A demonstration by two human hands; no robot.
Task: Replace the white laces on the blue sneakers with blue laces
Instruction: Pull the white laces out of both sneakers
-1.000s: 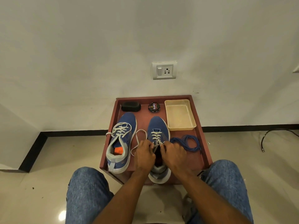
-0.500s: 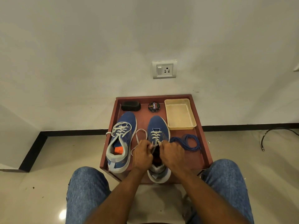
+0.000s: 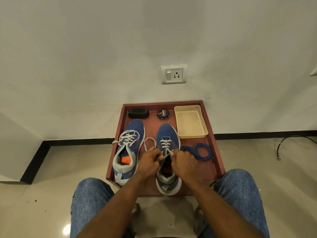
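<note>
Pinching the flat white lace [image 3: 165, 146] at the top eyelets of the blue knit sneaker [image 3: 167, 134], centre frame, my left hand [image 3: 150, 159] and right hand [image 3: 184, 162] each grip a strand. The shoe's long axis runs away from me; the coiled blue laces [image 3: 199, 152] lie just right, nearer my right hand.

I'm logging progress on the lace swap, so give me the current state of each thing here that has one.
Right sneaker: white lace partly undone, loose loop on its left.
Left sneaker: fully laced in white, untouched.
Blue laces: coiled on the table, unused.
Left hand: pinches the white lace.
Right hand: pinches the white lace.
Beige tray: empty.
Polish tin: lid on.
</note>
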